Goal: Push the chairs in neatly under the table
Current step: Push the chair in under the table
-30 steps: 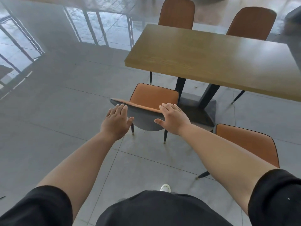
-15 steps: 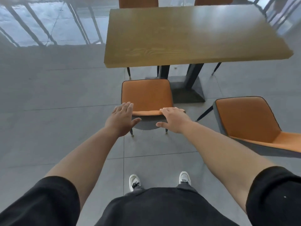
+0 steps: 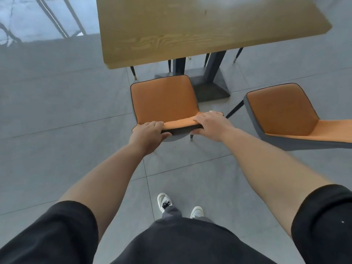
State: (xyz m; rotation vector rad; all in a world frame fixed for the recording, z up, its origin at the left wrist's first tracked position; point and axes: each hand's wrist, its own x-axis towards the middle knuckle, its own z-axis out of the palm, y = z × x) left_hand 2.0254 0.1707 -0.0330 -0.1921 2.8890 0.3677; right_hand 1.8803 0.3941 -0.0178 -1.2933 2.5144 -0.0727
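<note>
An orange chair point(image 3: 163, 100) with a grey shell stands in front of me, its seat just short of the near edge of the wooden table point(image 3: 200, 25). My left hand point(image 3: 147, 133) grips the left end of its backrest top, fingers over the rim and thumb behind. My right hand point(image 3: 210, 126) grips the right end the same way. A second orange chair point(image 3: 282, 113) stands to the right, pulled out from the table and turned at an angle.
The table's dark pedestal base point(image 3: 209, 84) sits just beyond the held chair's seat. Thin legs of chairs on the far side show under the tabletop. Grey floor tiles stretch to the left. My white shoes point(image 3: 164, 201) are below.
Both hands went from resting flat near the backrest to closing on its top edge. I have stepped round behind the chair and closer, so the table now lies straight ahead.
</note>
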